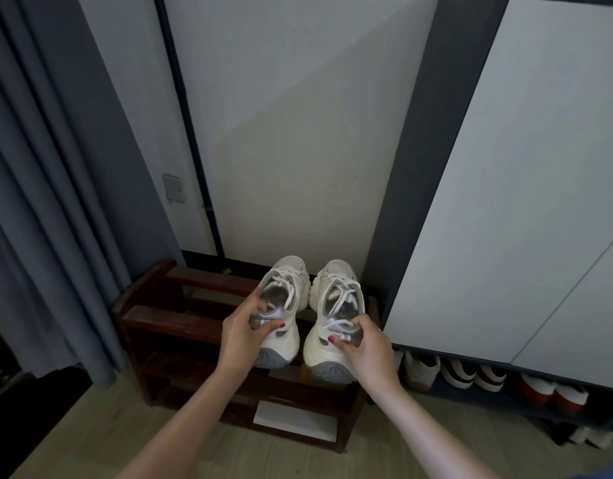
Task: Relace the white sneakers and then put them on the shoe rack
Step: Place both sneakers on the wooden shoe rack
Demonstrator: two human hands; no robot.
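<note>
Both white sneakers sit toes to the wall on the top tier of the dark wooden shoe rack (pixel 149 314), at its 3 o'clock end. The left hand (pixel 244 335) grips the heel collar of the left sneaker (pixel 281 305); the right hand (pixel 362 344) pinches the heel and lace ends of the right sneaker (pixel 336 305). Both heels appear to overhang the front slat, so letting go early could tip them to the floor (pixel 90 440), and loose laces may snag fingers on withdrawal
</note>
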